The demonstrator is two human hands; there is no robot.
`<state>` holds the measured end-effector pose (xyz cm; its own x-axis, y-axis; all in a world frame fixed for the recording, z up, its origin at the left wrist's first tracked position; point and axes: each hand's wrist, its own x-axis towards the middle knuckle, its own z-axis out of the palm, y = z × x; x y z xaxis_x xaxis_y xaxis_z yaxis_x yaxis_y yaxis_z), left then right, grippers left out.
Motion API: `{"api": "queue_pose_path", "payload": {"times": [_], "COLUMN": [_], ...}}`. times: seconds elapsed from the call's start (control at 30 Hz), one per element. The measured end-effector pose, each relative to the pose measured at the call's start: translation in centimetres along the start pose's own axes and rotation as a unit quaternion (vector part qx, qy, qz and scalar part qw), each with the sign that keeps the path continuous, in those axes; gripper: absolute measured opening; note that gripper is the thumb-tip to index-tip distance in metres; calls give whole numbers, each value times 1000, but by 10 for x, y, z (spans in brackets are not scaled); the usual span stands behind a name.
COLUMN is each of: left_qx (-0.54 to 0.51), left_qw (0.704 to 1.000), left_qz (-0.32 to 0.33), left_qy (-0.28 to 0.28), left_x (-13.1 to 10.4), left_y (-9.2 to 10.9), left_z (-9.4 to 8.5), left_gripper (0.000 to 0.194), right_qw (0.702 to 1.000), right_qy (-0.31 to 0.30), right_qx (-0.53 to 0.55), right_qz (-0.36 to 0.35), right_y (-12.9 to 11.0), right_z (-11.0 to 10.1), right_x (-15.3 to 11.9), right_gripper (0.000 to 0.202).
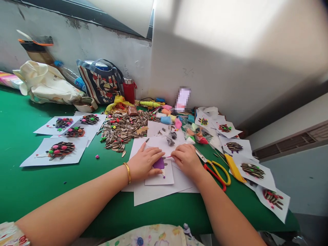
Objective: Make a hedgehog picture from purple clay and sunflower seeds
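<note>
My left hand (144, 162) lies with its fingers spread over a small white card (157, 181), steadying it on loose white sheets (164, 196). Partly under those fingers is a flat purple clay shape (159, 164) with dark seed-like pieces at its right edge. A small purple dot (164, 177) sits near my thumb. My right hand (187, 160) is closed in a pinch around a thin pink stick (167, 156), whose tip points left to the purple shape; most of the stick is hidden. Grey clay lumps (171, 138) rest just beyond my hands.
Sunflower seeds (123, 130) are heaped behind my left hand. Scissors (217, 172) with red and yellow handles and a yellow comb-like tool (234, 168) lie at right. Finished hedgehog cards (55, 150) flank both sides. Clay packets (166, 120), bags (102, 80) and a red flask (129, 90) stand behind.
</note>
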<state>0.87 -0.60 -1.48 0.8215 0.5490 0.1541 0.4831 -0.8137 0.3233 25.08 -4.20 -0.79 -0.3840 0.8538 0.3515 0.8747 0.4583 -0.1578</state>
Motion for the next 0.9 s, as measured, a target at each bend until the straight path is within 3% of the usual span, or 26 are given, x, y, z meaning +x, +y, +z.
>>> {"api": "queue_pose_path", "payload": {"times": [0.17, 0.6, 0.9], "left_qx": [-13, 22, 21], "left_qw": [1000, 999, 999], "left_qz": [-5, 25, 27], "left_qy": [6, 22, 22], "left_x": [1, 2, 1], "left_y": [1, 0, 1], "left_z": [-3, -2, -3], "left_gripper": [59, 50, 50], "right_qw": [1000, 1000, 1000], "right_qy": [20, -8, -1], "right_qx": [6, -27, -8], "right_qz": [22, 8, 26], "right_y": [2, -3, -5], "right_z": [5, 14, 4], "right_x": [1, 5, 3], "right_gripper": [16, 10, 11]}}
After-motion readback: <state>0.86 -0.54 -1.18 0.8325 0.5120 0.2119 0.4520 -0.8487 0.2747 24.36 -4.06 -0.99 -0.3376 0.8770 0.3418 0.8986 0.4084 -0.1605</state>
